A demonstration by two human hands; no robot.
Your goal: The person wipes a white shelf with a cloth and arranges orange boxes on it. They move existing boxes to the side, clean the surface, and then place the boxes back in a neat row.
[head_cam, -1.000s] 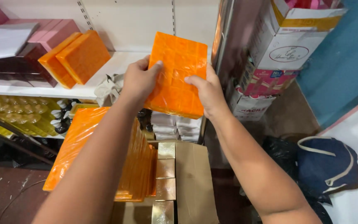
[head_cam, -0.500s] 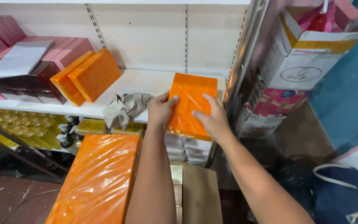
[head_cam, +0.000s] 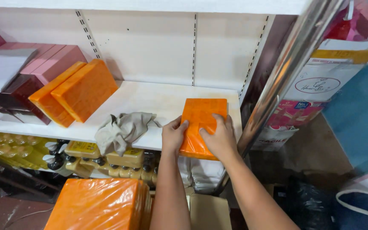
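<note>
An orange plastic-wrapped flat pack lies on the white shelf near its right end, its near edge overhanging the shelf front. My left hand grips its left side and my right hand presses on its right side and top. Two more orange packs lean tilted on the shelf to the left. A stack of the same orange packs sits below, at the bottom left.
A crumpled grey cloth lies on the shelf left of my hands. Pink and dark red boxes lean at far left. Yellow bottles fill the lower shelf. A metal upright and cardboard cartons stand to the right.
Both hands carried the orange pack from up in the air down onto the shelf's right end, where it now lies nearly flat.
</note>
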